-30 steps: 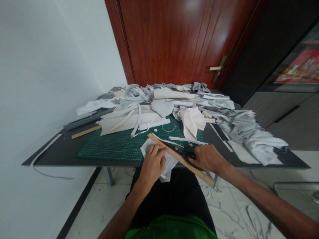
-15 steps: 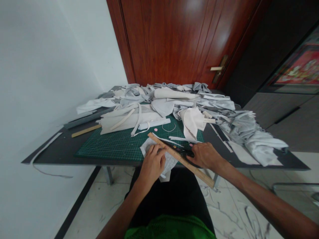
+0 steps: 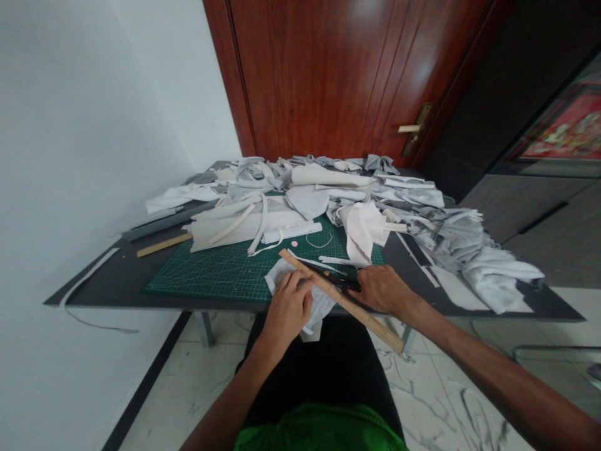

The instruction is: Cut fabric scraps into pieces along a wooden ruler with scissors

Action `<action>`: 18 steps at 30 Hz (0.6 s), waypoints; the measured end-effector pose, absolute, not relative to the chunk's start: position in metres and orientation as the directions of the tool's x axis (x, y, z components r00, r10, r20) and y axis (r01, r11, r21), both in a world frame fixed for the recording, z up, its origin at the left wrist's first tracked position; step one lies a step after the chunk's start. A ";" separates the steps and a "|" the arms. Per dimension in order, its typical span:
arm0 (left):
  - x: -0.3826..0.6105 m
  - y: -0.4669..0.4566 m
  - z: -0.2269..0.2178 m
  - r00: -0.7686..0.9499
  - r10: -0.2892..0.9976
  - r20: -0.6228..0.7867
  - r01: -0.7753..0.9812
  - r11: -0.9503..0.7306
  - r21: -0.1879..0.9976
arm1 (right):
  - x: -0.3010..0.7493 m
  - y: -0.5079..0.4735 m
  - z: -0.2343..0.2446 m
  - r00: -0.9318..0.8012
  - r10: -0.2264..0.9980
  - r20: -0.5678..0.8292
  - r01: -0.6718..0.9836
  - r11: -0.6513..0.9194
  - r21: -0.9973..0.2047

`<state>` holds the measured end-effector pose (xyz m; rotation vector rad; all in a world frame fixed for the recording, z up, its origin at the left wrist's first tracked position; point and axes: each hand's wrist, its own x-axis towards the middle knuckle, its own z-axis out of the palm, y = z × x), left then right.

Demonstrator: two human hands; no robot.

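Observation:
My left hand [image 3: 290, 302] presses down on a piece of light grey cloth [image 3: 277, 269], fingers bent, with the fingertips against a wooden ruler [image 3: 366, 321]. The ruler runs slantwise over the cloth and sticks out past the table's front edge. My right hand [image 3: 382, 289] is closed around the handles of black scissors [image 3: 345, 282], which lie along the ruler's far side; the blades are partly hidden. Narrow white cloth strips [image 3: 338, 259] lie just beyond the scissors. Under the cloth is a green cutting mat [image 3: 206, 275].
Heaped cloth pieces [image 3: 263, 175] cover the back of the dark table [image 3: 94, 291], and more grey cloth [image 3: 469, 244] is piled at the right. A second wooden strip [image 3: 164, 245] lies at the left. A rolled white piece [image 3: 291, 233] and a pink disc [image 3: 294, 243] rest on the mat.
My right hand has shifted slightly with the scissors, now covering more of their handles. My left hand, the ruler and the cloth stay where they were.

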<state>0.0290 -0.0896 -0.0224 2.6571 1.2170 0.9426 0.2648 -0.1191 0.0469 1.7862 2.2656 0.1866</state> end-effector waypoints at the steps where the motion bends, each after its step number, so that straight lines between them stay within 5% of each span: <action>1: 0.029 -0.089 -0.023 0.494 0.707 0.506 0.664 -0.682 0.305 | 0.264 -0.118 0.047 -0.211 0.970 -0.118 0.939 0.234 0.251; 18: 0.028 -0.087 -0.021 0.513 0.707 0.486 0.660 -0.688 0.304 | 0.263 -0.108 0.045 -0.214 0.970 -0.116 0.936 0.238 0.260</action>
